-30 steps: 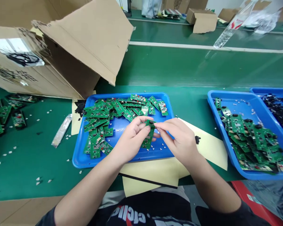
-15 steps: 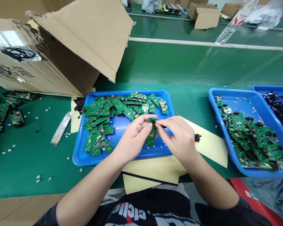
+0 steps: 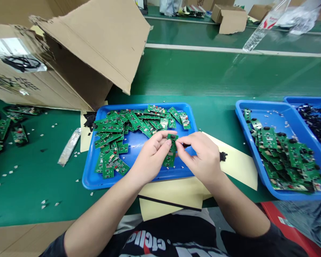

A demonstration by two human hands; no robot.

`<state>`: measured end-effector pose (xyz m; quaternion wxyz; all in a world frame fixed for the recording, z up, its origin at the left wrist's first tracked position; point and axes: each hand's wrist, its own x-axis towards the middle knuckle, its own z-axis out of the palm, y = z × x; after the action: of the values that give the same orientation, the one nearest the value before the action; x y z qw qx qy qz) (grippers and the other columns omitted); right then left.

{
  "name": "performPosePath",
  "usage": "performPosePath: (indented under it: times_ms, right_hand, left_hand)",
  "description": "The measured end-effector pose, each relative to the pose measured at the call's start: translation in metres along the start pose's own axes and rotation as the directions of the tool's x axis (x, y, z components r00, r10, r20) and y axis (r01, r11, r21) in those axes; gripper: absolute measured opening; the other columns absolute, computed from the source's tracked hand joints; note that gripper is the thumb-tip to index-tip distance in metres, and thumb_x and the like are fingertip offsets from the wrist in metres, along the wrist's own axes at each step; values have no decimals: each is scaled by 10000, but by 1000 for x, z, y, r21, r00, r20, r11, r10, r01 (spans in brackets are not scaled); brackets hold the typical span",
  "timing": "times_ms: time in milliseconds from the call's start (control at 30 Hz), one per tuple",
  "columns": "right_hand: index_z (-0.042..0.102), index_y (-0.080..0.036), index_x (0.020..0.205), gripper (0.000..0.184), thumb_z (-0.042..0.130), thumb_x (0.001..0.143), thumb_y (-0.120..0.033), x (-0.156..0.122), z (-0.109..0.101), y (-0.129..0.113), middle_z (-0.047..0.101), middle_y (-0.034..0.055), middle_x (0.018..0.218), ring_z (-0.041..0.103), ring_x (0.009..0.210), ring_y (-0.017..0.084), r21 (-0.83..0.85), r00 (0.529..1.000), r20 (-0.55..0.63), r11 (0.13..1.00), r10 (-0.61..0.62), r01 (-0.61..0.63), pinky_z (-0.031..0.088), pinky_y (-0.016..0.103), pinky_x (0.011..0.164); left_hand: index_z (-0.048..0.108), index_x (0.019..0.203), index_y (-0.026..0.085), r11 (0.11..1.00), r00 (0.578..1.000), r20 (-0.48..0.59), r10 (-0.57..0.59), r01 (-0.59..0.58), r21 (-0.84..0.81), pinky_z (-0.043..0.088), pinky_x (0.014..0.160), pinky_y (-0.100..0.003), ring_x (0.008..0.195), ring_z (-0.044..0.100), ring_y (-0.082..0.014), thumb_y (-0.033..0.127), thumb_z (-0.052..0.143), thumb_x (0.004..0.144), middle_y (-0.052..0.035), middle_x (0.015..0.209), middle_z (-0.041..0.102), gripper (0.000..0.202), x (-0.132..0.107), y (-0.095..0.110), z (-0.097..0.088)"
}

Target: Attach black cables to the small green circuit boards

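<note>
My left hand [image 3: 149,157] is closed around a small green circuit board [image 3: 171,153], held upright over the near part of a blue tray [image 3: 91,178]. My right hand [image 3: 203,157] pinches at the top of the same board, where a small black part [image 3: 172,136] sits. Several loose green circuit boards [image 3: 117,128] lie piled in the tray behind and to the left of my hands.
A torn cardboard box [image 3: 69,53] lies on its side at the back left. A second blue tray [image 3: 246,107] of boards stands at the right, with another tray [image 3: 296,100] of black parts behind it. Yellow paper [image 3: 240,167] lies under the tray. More boards [image 3: 0,128] at far left.
The board and both hands stay in nearly the same spot; my right fingers have closed in slightly on the board's top end.
</note>
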<state>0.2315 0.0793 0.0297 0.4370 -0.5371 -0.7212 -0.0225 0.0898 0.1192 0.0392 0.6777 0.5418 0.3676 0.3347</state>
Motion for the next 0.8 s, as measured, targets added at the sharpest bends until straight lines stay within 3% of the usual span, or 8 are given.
performPosePath:
  times_ms: [300, 467, 667, 800]
  right_hand:
    - [618, -149, 726, 145, 549, 846, -106, 0, 0, 2, 635, 44, 649, 563, 603, 144, -21, 1000, 16, 1000, 15, -15, 460, 291, 588]
    - [623, -136, 712, 152, 551, 840, -93, 1, 0, 1, 634, 52, 636, 558, 592, 147, -42, 1000, 13, 999, 15, -14, 458, 295, 580]
    - [627, -139, 715, 156, 552, 844, -94, 1, 2, 0, 637, 55, 643, 560, 597, 150, -85, 1000, 2, 996, -18, 18, 467, 296, 581]
    - [647, -137, 769, 127, 556, 853, -108, 0, 1, 2, 640, 61, 676, 578, 643, 162, -108, 999, -8, 993, -52, 51, 486, 302, 593]
  left_hand:
    - [592, 1043, 157, 1000, 1000, 14, -9, 8, 21, 492, 650, -241, 676, 583, -118, 210, 475, 874, 12, 717, 595, 212, 1, 0, 0]
    - [598, 1013, 150, 1000, 1000, 5, -23, 23, 1, 491, 632, -226, 648, 584, -109, 186, 470, 869, 22, 672, 582, 196, 0, 2, 2]
    - [598, 936, 140, 1000, 999, -21, -28, 29, 7, 502, 604, -203, 658, 605, -96, 196, 481, 858, -16, 801, 650, 151, 2, 1, 3]
    - [566, 945, 145, 999, 998, -53, -40, 39, -31, 504, 529, -205, 560, 587, -85, 252, 502, 852, 3, 754, 628, 155, 2, -1, 5]
